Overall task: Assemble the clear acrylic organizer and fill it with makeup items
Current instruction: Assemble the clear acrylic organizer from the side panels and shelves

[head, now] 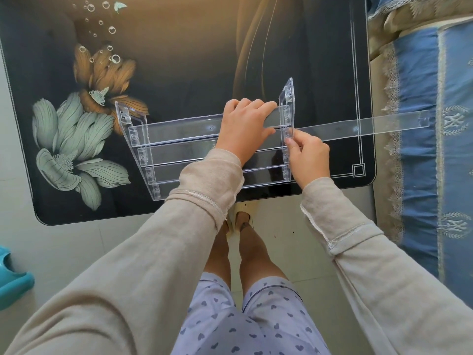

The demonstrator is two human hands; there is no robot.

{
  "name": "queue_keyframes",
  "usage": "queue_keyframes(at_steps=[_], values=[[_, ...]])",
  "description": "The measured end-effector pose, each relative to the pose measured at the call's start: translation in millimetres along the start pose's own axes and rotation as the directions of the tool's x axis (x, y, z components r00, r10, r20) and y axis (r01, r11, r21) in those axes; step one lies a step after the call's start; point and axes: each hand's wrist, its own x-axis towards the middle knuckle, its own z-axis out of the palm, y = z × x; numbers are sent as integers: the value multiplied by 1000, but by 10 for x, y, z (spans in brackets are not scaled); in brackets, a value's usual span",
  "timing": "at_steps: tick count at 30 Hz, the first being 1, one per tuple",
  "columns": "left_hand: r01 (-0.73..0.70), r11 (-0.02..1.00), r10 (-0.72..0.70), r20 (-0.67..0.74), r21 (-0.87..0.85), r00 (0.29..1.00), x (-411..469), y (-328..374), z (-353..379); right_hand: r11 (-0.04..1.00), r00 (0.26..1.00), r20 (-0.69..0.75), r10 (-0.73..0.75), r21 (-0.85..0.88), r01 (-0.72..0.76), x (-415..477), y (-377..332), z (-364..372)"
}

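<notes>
A clear acrylic organizer [179, 147] stands on the dark floral table, with stepped shelves slotted between a left side panel [133, 131] and a right side panel [287, 116]. My left hand [243, 126] grips the top shelf strip near its right end, fingers curled over it. My right hand [308, 155] pinches the front edge of the right side panel between thumb and fingers. A loose clear acrylic strip [363, 126] lies behind my right hand and sticks out past the table's right edge. No makeup items are in view.
The glass table top [179, 60] has a flower print and its near edge runs under the organizer. A blue patterned bedspread [422, 124] lies close on the right. A teal plastic object [12, 280] sits on the floor at left. My legs stand below the table edge.
</notes>
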Motion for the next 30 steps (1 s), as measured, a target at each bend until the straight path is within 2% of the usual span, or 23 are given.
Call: queue_keyframes(at_steps=[6,10,12,15,18,21,23,30], values=[[-12,998,12,-4,64,1000,-23,22,-26,1000,1000,16,-4,-1,4,-9,-11,-25],[20,987,-18,-13,162,1000,-130,96,-35,995,991,119,-65,-65,73,12,57,-171],[28,984,-23,-35,174,999,-224,96,-47,984,992,62,-111,-130,118,68,164,-328],[96,991,-88,-84,96,993,-397,-1,-109,961,989,-75,-126,-258,102,210,379,-601],[139,982,-129,-86,131,988,-591,-168,-152,879,986,-105,-126,-473,62,373,552,-807],[211,962,-200,-74,172,977,-771,-329,-178,786,995,-27,-95,-616,58,473,664,-892],[248,949,-240,-63,196,969,-858,-417,-197,737,996,3,-90,-673,69,514,705,-900],[248,935,-260,15,255,966,-896,-500,-221,577,967,40,-253,-795,184,583,723,-802]])
